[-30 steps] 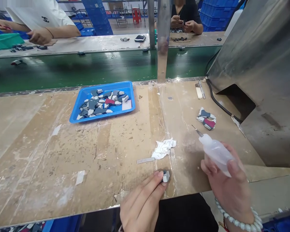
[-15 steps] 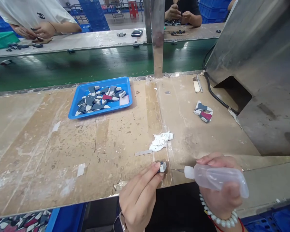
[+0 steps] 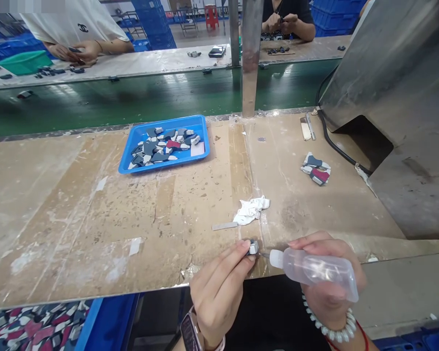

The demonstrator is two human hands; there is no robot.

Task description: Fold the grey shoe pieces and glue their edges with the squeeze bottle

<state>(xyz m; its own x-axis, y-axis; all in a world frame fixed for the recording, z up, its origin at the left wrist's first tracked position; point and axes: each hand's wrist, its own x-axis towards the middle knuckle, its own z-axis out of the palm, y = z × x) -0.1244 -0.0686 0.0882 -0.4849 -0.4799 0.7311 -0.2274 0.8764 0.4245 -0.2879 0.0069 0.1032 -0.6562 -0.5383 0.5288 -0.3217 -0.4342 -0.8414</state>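
Observation:
My left hand point(image 3: 219, 287) pinches a small grey and white piece point(image 3: 252, 246) at the near edge of the worn workbench point(image 3: 76, 214). My right hand point(image 3: 327, 282) grips a clear squeeze bottle point(image 3: 312, 267) held sideways. Its thin needle tip points left and reaches the small piece. A crumpled white rag point(image 3: 251, 209) and a flat metal strip point(image 3: 224, 225) lie just beyond my hands.
A blue tray point(image 3: 201, 156) holds several grey, white and red pieces. A small stack of like pieces point(image 3: 315, 168) lies at the right, near a metal housing point(image 3: 398, 97) and black cable point(image 3: 336, 146). A green conveyor belt point(image 3: 131, 100) runs behind. Two other people work across it.
The bottle swung down from upright to sideways and its needle closed in on the small piece. My left hand kept its pinch. The view shifted slightly.

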